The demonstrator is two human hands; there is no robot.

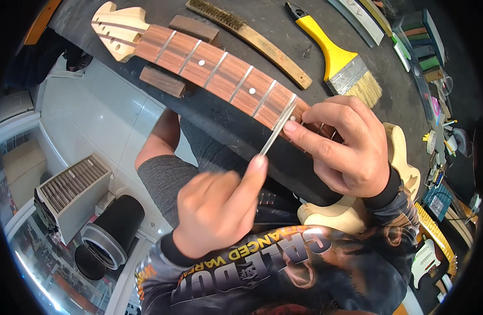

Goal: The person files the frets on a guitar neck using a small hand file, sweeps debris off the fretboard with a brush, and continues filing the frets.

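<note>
A guitar neck (236, 80) with a reddish-brown fretboard, metal frets and pale dots slants across the bench edge, its light wood headstock (115, 26) at the upper left. My left hand (220, 207), blurred by motion, is closed around the lower end of a thin metal file (273, 138). The file lies across the fretboard, alongside a fret. On the lower part of the neck rests my right hand (352, 149), fingers bent over the fretboard. One of its fingertips touches the file's side. Under my right wrist shows a pale wooden guitar body (333, 214).
Wooden blocks (163, 81) lie beside the neck. Beyond are a wood-handled brush (265, 47) and a yellow paintbrush (331, 44). Small tools crowd the bench's right side. A black bin (115, 226) and a slatted box (73, 184) stand on the tiled floor at left.
</note>
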